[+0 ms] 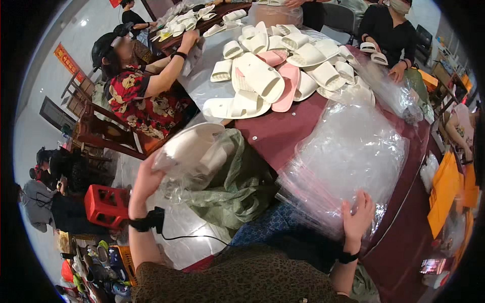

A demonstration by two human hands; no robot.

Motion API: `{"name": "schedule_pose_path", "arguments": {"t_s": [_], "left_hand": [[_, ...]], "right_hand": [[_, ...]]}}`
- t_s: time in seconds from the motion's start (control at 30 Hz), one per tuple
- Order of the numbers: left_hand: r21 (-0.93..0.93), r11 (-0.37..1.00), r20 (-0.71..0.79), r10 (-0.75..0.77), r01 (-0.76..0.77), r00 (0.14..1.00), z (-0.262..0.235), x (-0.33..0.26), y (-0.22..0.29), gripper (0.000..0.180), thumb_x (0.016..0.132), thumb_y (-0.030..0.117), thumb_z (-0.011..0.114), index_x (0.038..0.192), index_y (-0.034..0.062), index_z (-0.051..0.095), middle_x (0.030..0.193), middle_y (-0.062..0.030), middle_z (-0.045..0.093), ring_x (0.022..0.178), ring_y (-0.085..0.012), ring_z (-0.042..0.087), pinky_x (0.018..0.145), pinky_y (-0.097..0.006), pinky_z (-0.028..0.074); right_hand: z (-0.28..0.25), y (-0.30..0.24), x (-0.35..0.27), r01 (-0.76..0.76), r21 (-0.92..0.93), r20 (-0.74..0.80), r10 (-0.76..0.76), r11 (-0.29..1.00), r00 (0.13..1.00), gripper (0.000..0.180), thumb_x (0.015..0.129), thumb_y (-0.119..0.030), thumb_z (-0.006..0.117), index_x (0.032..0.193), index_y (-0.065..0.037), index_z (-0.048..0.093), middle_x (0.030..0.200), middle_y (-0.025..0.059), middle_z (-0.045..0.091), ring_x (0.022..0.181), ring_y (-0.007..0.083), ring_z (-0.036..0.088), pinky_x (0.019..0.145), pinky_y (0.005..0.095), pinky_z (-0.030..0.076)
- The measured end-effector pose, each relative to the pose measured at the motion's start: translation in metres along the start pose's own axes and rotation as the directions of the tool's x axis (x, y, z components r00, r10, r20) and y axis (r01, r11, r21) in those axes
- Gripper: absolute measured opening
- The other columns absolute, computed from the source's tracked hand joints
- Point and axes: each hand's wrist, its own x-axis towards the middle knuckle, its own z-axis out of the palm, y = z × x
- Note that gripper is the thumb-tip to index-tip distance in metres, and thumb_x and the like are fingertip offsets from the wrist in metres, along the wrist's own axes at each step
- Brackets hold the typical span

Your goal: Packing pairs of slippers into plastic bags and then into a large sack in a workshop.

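Observation:
My left hand is closed on a pair of white slippers in a clear plastic bag, held over the mouth of a green woven sack. Part of its fingers is hidden by the bag. On the right, my right hand lies with fingers apart on the near edge of a stack of clear plastic bags with pinkish edges. Beyond the stack, a heap of white slippers with a few pink slippers among them covers the far part of the table.
The dark red tabletop carries the heap and the bags. To the left, a person in a flowered top handles a clear bag beside a wooden chair. A red plastic stool stands on the floor. Another person in black sits far right.

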Motion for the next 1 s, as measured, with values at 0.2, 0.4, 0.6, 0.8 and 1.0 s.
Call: {"name": "schedule_pose_path", "arguments": {"t_s": [0.2, 0.4, 0.6, 0.8, 1.0], "left_hand": [[0.504, 0.863, 0.211, -0.163, 0.035, 0.964, 0.123, 0.024, -0.082, 0.053, 0.074, 0.023, 0.070, 0.125, 0.0124, 0.060, 0.108, -0.0210, 0.068, 0.100, -0.0406, 0.064, 0.086, -0.046, 0.051], [0.532, 0.698, 0.827, -0.306, -0.479, 0.472, 0.242, 0.037, -0.156, 0.030, 0.072, 0.015, 0.062, 0.099, 0.0067, 0.071, 0.097, -0.0187, 0.070, 0.087, -0.0397, 0.065, 0.076, -0.044, 0.054], [0.761, 0.270, 0.625, -0.060, -0.590, 0.778, 0.305, 0.058, -0.151, 0.047, 0.082, 0.029, 0.064, 0.122, 0.0064, 0.064, 0.125, -0.0140, 0.062, 0.118, -0.0402, 0.052, 0.101, -0.057, 0.038], [0.423, 0.840, 0.862, -0.256, -0.341, 0.438, 0.263, 0.073, -0.076, 0.044, 0.084, 0.037, 0.066, 0.113, 0.0037, 0.066, 0.113, -0.0146, 0.066, 0.101, -0.0294, 0.063, 0.086, -0.041, 0.048], [0.102, 0.951, 0.647, 0.159, -0.291, 0.746, 0.187, 0.141, 0.063, 0.034, 0.083, 0.035, 0.069, 0.097, 0.0033, 0.072, 0.081, -0.0120, 0.071, 0.069, -0.0238, 0.068, 0.065, -0.035, 0.053]], "right_hand": [[0.005, 0.007, -0.002, -0.029, -0.016, -0.022, 0.029, 0.999, 0.999, 0.060, 0.080, -0.037, 0.069, 0.129, -0.003, 0.056, 0.130, 0.0207, 0.051, 0.120, 0.0407, 0.045, 0.104, 0.0522, 0.034], [-0.007, 0.002, 0.002, -0.020, 0.010, -0.033, 0.020, 1.000, 0.999, 0.063, 0.079, -0.039, 0.069, 0.129, -0.003, 0.056, 0.127, 0.0203, 0.052, 0.117, 0.0405, 0.046, 0.102, 0.0515, 0.034], [-0.005, 0.002, -0.002, -0.009, -0.009, -0.047, 0.008, 1.000, 0.999, 0.063, 0.078, -0.041, 0.070, 0.127, -0.004, 0.057, 0.124, 0.0205, 0.053, 0.114, 0.0405, 0.046, 0.100, 0.0513, 0.036], [-0.003, 0.000, -0.001, -0.008, -0.009, -0.073, 0.008, 1.000, 0.997, 0.063, 0.077, -0.040, 0.071, 0.126, -0.003, 0.058, 0.122, 0.0196, 0.054, 0.113, 0.0397, 0.048, 0.098, 0.0511, 0.037], [0.001, 0.003, 0.004, 0.028, -0.010, -0.110, -0.029, 1.000, 0.994, 0.062, 0.079, -0.044, 0.070, 0.123, -0.003, 0.059, 0.120, 0.0192, 0.055, 0.110, 0.0382, 0.049, 0.095, 0.0500, 0.038]]}}
